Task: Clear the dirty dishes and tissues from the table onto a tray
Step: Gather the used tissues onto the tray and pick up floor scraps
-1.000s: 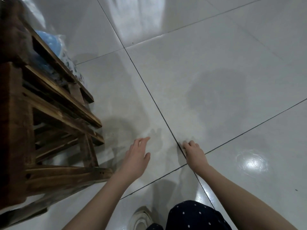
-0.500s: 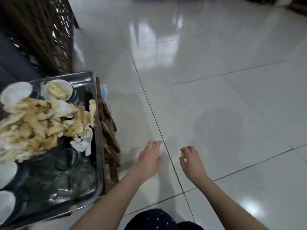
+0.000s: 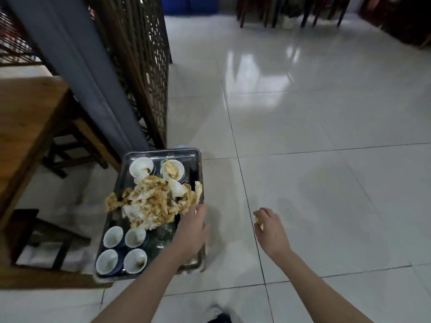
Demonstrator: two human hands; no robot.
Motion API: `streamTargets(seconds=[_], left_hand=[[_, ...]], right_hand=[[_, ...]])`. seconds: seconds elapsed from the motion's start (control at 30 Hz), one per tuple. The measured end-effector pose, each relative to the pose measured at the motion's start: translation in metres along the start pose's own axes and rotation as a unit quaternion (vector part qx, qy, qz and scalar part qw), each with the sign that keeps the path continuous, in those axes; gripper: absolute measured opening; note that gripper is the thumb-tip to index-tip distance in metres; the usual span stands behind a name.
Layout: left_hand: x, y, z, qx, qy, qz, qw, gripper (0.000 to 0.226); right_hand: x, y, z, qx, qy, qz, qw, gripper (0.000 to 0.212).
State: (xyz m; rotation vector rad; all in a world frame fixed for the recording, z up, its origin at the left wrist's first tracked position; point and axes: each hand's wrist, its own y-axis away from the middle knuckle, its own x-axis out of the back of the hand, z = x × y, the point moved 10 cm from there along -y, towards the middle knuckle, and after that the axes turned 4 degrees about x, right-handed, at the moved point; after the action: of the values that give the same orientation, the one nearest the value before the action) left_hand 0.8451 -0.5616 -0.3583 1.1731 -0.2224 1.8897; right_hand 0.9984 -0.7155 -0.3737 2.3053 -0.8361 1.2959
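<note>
Head view: half a second ago the metal tray (image 3: 194,169) was cut off at the left edge of the picture. Now all of it shows, left of centre, and a wooden table (image 3: 25,117), a grey post (image 3: 77,66) and a lattice screen (image 3: 140,54) have come into sight beyond it. The left hand (image 3: 192,231) was over the bare tiled floor (image 3: 326,136) then. It now lies over the tray's right edge, about halfway along. The right hand (image 3: 270,231) has kept its hold and its place to the right of the left hand.

The left hand's fingers are straight and loosely together, pointing at the heap of stained tissues (image 3: 149,203) in the tray's middle and holding nothing. Whether they touch the rim or the heap cannot be told.

The right hand is over the floor, well apart from the tray. Its fingers are curled in around a small crumpled yellowish scrap (image 3: 258,221), which shows between thumb and fingertips.

At the tray's far end stand two white bowls (image 3: 141,167). Four small white cups (image 3: 113,236) sit in its near left corner, with clear glasses (image 3: 163,236) just beside them, partly under the left wrist.
</note>
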Motion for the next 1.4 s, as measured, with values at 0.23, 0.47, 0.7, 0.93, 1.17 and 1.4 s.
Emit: streamTargets(seconds=[0.23, 0.47, 0.7, 0.93, 1.17, 1.4], left_hand=[[0.123, 0.072, -0.034, 0.087, 0.03, 0.033, 0.995, 0.054], [0.214, 0.134, -0.073, 0.18, 0.081, 0.085, 0.977, 0.057], [0.262, 0.166, -0.111, 0.241, 0.098, 0.084, 0.962, 0.057], [0.291, 0.158, -0.135, 0.263, 0.11, 0.092, 0.954, 0.056], [0.329, 0.15, -0.147, 0.279, 0.093, 0.12, 0.948, 0.055], [0.395, 0.174, -0.157, 0.302, -0.009, 0.221, 0.927, 0.05]], right_hand=[[0.047, 0.002, -0.128, 0.04, 0.007, -0.078, 0.996, 0.036], [0.062, -0.004, -0.256, 0.106, 0.012, -0.134, 0.985, 0.04], [0.056, -0.031, -0.341, 0.151, 0.019, -0.17, 0.974, 0.044], [0.04, -0.049, -0.366, 0.153, 0.076, -0.211, 0.962, 0.051], [0.042, -0.081, -0.39, 0.183, 0.082, -0.208, 0.957, 0.053], [0.032, -0.104, -0.457, 0.289, 0.068, -0.223, 0.929, 0.05]])
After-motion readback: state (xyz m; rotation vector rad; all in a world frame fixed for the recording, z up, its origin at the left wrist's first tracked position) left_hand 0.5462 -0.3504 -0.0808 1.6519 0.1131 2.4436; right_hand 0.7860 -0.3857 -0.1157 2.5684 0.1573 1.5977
